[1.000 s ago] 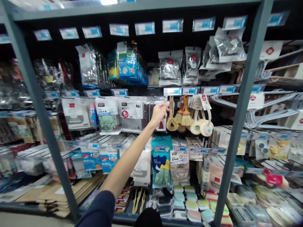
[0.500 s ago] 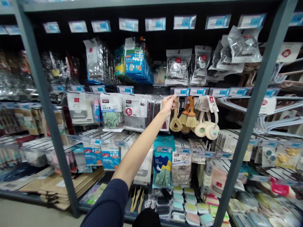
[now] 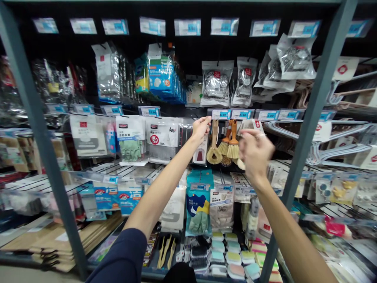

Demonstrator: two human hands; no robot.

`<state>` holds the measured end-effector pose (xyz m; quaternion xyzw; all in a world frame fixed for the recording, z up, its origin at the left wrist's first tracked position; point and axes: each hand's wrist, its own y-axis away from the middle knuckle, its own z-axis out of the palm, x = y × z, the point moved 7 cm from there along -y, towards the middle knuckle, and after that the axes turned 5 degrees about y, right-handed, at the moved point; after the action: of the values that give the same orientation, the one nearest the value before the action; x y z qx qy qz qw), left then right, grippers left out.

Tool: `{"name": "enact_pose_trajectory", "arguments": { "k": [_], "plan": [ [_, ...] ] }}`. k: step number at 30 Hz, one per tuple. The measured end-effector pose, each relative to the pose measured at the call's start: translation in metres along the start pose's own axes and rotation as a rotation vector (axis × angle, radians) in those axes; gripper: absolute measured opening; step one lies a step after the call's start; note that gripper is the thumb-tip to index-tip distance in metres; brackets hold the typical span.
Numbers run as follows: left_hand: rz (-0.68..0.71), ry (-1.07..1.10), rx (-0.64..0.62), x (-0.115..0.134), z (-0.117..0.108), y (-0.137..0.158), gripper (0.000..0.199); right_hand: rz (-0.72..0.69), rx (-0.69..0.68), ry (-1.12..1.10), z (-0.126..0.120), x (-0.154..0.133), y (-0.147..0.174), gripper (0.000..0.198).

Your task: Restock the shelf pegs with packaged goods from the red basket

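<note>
My left hand [image 3: 202, 129] reaches up to the hook row, its fingers closed in a pinch at the left edge of a price tag [image 3: 220, 114]. Just right of that hand a wooden-handled brush [image 3: 215, 151] with a ring of pale bristles hangs below the tag. Beside it are brushes with orange-brown handles [image 3: 233, 139]. My right hand [image 3: 256, 153] is raised in front of the hanging white-tagged goods, blurred by motion with fingers partly curled. It hides most of the round cream brushes behind it.
Grey shelf posts [image 3: 313, 129] slant at both sides. Packs of gloves [image 3: 131, 139] hang to the left, and bagged silver goods [image 3: 217, 83] hang above. Clothes hangers [image 3: 321, 133] jut out at the right. Lower down are glove packs [image 3: 199, 204] and several pastel sponges [image 3: 218, 246].
My right hand has come into view from the lower right and is up before the hanging brushes. My left hand stays at the price tag. The view has shifted slightly to the right.
</note>
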<state>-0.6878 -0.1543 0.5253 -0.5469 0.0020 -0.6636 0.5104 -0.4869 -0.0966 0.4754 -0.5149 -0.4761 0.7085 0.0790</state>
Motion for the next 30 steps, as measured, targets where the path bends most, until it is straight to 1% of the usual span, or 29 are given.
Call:
{"name": "enact_pose_trajectory", "arguments": {
  "k": [2,4,7,9,11,13,14,15,17,19,20,22,24,26,30],
  "plan": [
    [0.007,-0.040,0.014,0.003,-0.002,0.000,0.013,0.065,0.039,0.023,0.011,0.008,-0.030,0.038],
    [0.016,-0.070,0.025,0.005,-0.002,0.000,0.014,0.119,0.079,-0.004,0.025,0.017,-0.061,0.037],
    [0.025,-0.087,0.031,0.007,-0.001,-0.001,0.015,0.111,0.187,-0.130,0.037,0.028,-0.093,0.032],
    [0.026,-0.093,0.038,0.006,-0.001,-0.002,0.015,0.102,0.232,-0.184,0.040,0.035,-0.101,0.029],
    [0.036,-0.098,0.053,0.002,-0.003,-0.002,0.015,0.089,0.214,-0.212,0.040,0.044,-0.101,0.026],
    [0.049,-0.136,0.070,-0.010,-0.008,0.002,0.019,0.081,0.175,-0.196,0.036,0.057,-0.094,0.024],
    [0.060,-0.199,0.069,-0.018,-0.011,0.006,0.022,0.079,0.157,-0.144,0.032,0.066,-0.088,0.023],
    [0.074,-0.316,0.053,-0.028,-0.015,0.011,0.026,0.074,0.135,-0.045,0.027,0.076,-0.080,0.023],
    [0.097,-0.640,-0.014,-0.052,-0.023,0.024,0.029,0.050,0.062,0.277,0.021,0.098,-0.061,0.025],
    [0.100,-0.917,-0.083,-0.079,-0.032,0.038,0.028,0.048,-0.054,0.646,0.020,0.123,-0.040,0.030],
    [0.088,-0.999,-0.104,-0.092,-0.037,0.044,0.028,0.065,-0.116,0.801,0.021,0.135,-0.030,0.035],
    [0.057,-1.078,-0.115,-0.111,-0.047,0.051,0.032,0.117,-0.222,1.023,0.025,0.154,-0.015,0.047],
    [0.036,-1.155,-0.117,-0.123,-0.052,0.052,0.034,0.145,-0.280,1.163,0.031,0.163,-0.007,0.052],
    [0.017,-1.216,-0.114,-0.129,-0.055,0.051,0.034,0.142,-0.283,1.228,0.036,0.164,-0.004,0.048],
    [0.001,-1.287,-0.113,-0.135,-0.061,0.052,0.029,0.143,-0.280,1.184,0.038,0.165,-0.002,0.034]
  ]
}}
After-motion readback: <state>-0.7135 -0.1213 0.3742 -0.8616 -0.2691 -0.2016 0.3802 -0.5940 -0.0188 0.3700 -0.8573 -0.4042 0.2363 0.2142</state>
